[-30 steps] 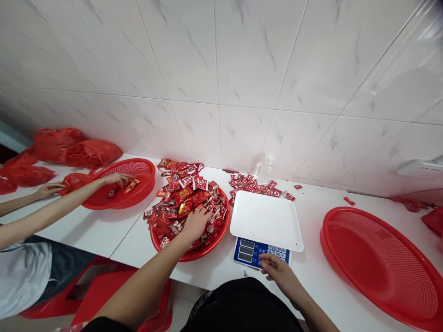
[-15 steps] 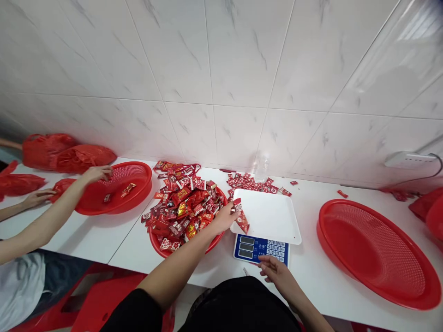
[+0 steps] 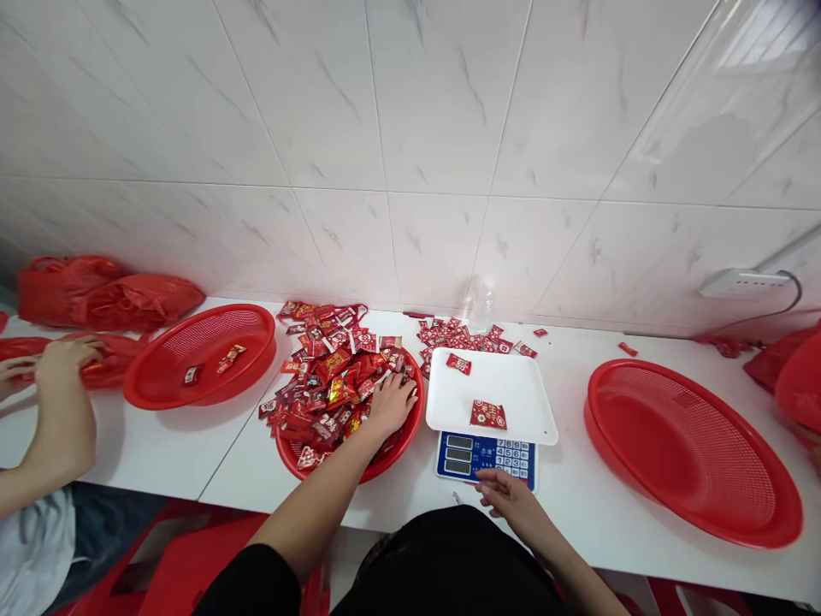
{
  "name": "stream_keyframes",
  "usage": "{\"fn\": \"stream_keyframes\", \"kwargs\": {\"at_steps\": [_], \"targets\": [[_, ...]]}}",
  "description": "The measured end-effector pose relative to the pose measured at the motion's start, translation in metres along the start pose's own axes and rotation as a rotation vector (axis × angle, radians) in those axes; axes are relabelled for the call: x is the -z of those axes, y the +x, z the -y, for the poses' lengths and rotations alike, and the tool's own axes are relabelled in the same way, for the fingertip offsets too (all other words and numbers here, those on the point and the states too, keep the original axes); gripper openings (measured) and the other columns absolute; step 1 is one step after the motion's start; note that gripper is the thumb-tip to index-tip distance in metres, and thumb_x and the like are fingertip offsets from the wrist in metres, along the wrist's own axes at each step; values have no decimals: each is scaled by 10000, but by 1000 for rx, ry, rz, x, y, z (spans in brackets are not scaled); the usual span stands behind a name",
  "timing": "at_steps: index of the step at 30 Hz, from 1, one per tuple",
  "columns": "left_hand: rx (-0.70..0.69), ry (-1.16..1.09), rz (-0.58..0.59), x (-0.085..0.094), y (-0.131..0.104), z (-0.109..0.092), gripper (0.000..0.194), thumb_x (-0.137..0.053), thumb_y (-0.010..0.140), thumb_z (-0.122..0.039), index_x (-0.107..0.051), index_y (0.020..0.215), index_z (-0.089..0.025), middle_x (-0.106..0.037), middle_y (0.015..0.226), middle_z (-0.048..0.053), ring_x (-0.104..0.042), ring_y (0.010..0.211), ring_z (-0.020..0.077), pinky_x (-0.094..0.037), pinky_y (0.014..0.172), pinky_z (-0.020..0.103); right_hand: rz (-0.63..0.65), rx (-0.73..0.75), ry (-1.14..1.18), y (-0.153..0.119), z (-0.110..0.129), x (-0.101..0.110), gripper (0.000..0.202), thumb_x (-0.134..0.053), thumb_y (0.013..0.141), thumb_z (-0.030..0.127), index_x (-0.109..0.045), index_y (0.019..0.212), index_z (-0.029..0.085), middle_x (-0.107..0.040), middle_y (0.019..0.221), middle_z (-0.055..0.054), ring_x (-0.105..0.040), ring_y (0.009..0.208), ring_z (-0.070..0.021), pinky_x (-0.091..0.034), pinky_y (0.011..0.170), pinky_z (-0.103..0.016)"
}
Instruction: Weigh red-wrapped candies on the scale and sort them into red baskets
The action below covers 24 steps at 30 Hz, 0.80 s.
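My left hand (image 3: 392,404) rests on the heap of red wrapped snack packets (image 3: 333,368) in a red plastic basket (image 3: 287,453), its fingers spread over the wrappers. No packet shows in its grasp. To its right is the white pan (image 3: 449,411) of a digital scale (image 3: 487,458). On the pan lie a small red packet (image 3: 459,364) near the back and a larger patterned packet (image 3: 488,415) toward the front. Beside the blue keypad, my right hand (image 3: 510,498) hovers, empty with its fingers loosely apart.
A large red basket (image 3: 596,428) stands at the right. Small red packets (image 3: 462,336) and a clear plastic cup (image 3: 481,304) are behind the scale. At left, a co-worker's hands (image 3: 70,352) handle a red bag beside another red basket (image 3: 262,376) with two packets.
My left hand has let go of its packets, which now lie on the pan, and moved left onto the heap. My right hand stays put. The co-worker's hand has left the left basket.
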State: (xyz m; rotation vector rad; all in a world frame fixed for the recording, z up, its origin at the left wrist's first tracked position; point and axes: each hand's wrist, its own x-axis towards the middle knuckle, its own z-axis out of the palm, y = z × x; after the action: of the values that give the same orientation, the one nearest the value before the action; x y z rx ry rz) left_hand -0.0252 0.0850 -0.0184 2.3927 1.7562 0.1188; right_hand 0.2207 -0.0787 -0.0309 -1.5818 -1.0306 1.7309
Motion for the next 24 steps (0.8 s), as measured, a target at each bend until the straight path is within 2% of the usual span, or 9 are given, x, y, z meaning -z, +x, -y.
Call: {"fn": "stream_keyframes", "kwargs": {"at_steps": [4, 8, 13, 19, 24], "targets": [[-21, 42, 45, 2, -1, -6, 299, -430, 861, -242, -535, 1140, -253, -454, 1270, 110, -380, 1186, 287, -347, 918, 466, 6, -2, -22, 2, 3, 2, 352, -561, 743, 431, -583, 1009, 202, -642, 983, -67, -598, 821, -185, -461, 705, -313], [-4, 78, 106, 5, 0, -7, 409, -461, 800, -138, -497, 1193, -245, -393, 1331, 134, -348, 1209, 324, -383, 865, 470, 19, 8, -22, 5, 0, 3, 348, -550, 753, 430, -578, 1014, 201, -637, 978, -66, -598, 821, -182, -464, 699, -310], [6, 30, 128, 14, -1, -7, 438, -372, 806, -56, -531, 1165, -249, -494, 1214, 109, -427, 1136, 268, -424, 808, 385, 22, 6, -20, 9, -3, 4, 347, -552, 752, 433, -581, 1009, 203, -635, 940, -58, -601, 801, -181, -467, 683, -307], [9, -149, 19, 35, -14, -2, 439, -386, 803, -64, -556, 1155, -264, -552, 1177, 63, -485, 1089, 229, -437, 795, 327, 18, 10, -30, 9, 4, 6, 333, -537, 759, 413, -575, 1015, 203, -637, 974, -66, -602, 826, -187, -468, 703, -315], [112, -546, -114, 64, -16, 6, 385, -490, 764, -127, -582, 1123, -231, -584, 1142, 37, -544, 1014, 190, -417, 893, 312, 28, -1, -34, 11, 10, 4, 360, -536, 758, 429, -569, 1029, 196, -636, 985, -72, -604, 840, -189, -469, 713, -316]]}}
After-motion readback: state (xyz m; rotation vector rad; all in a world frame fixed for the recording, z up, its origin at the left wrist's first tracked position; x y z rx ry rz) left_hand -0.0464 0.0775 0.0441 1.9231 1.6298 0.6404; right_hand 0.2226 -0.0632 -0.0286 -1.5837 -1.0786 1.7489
